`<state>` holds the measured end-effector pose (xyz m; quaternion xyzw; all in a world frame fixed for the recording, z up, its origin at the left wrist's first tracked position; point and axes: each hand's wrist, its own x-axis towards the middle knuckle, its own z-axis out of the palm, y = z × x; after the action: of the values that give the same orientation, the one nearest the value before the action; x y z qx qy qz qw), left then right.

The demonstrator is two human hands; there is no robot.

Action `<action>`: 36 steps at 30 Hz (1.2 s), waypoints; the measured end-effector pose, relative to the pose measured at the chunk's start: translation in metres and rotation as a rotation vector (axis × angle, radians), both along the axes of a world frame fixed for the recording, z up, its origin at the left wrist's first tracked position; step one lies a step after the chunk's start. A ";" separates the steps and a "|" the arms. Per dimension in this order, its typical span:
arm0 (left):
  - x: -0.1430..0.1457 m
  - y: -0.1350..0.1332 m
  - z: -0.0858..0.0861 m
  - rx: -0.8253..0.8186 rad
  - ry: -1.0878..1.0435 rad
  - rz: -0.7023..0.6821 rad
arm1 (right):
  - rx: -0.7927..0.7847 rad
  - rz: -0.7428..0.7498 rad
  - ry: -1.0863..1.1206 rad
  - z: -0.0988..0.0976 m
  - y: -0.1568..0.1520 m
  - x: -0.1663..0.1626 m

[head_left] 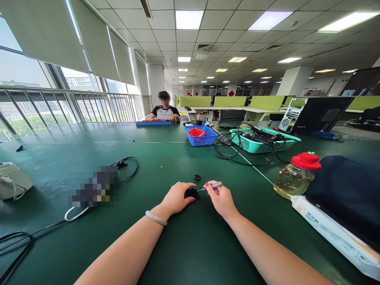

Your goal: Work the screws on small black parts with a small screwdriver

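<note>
Near the middle of the green table (190, 245), my left hand (177, 197) is closed on a small black part (191, 193), its thumb and fingers around it. The part's exact kind is too small to make out. My right hand (219, 198) pinches a small screwdriver (218, 185) with a clear handle, held almost level. Its thin metal shaft points left, and the tip is at the black part's right side. Just beyond lies another small black piece (197, 177), apart from both hands. A pale bangle (156, 218) is on my left wrist.
Ahead stand a blue basket (204, 139) with a red container and a teal basket (252, 147) of tangled cables. On the right are a red-lidded jar (295, 180) and a white package (329, 229). Cables (44, 229) lie left. A person (164, 111) sits across the table.
</note>
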<state>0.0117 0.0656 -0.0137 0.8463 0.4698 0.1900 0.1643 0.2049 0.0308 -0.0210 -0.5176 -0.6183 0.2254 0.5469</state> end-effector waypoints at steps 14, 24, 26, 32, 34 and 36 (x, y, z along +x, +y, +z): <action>0.001 0.001 0.000 0.030 0.015 -0.031 | 0.030 0.068 -0.097 0.007 -0.011 -0.005; 0.002 -0.001 0.000 0.082 -0.062 -0.038 | -0.071 0.127 -0.138 0.003 -0.007 -0.005; 0.002 0.000 -0.002 0.107 -0.086 -0.047 | -0.072 0.147 -0.107 0.003 -0.007 -0.004; 0.003 0.001 -0.004 0.155 -0.100 -0.002 | 0.037 0.175 0.269 0.003 -0.001 0.002; 0.004 0.002 -0.005 0.177 -0.087 0.068 | 0.043 0.120 0.388 0.002 0.002 0.005; 0.004 0.003 -0.005 0.175 -0.037 0.167 | 0.035 0.045 0.422 0.000 0.006 0.008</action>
<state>0.0155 0.0691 -0.0187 0.8116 0.5173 0.2588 0.0822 0.2129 0.0368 -0.0210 -0.4354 -0.5054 0.3301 0.6679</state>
